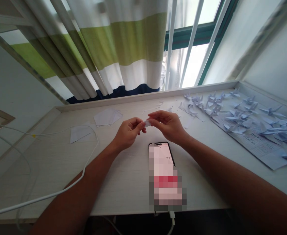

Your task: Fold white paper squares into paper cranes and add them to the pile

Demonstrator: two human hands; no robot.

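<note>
Between my two hands, above the middle of the white desk, is a small folded piece of white paper [147,123]. My left hand [131,130] pinches its left side between thumb and fingers. From the right, the thumb and forefinger of my right hand [167,125] close on the same paper. Its exact fold shape is too small to make out, and the fingertips cover part of it. Just below the hands lies a phone [164,169] with a lit screen, mostly pixelated.
Many folded paper cranes [241,114] cover the right side, some on a printed sheet [253,145]. Paper sheets [107,117] and a folded sheet [79,134] lie at left. A white cable [90,156] loops across my left forearm. Paper scraps [160,103] lie near the back ledge.
</note>
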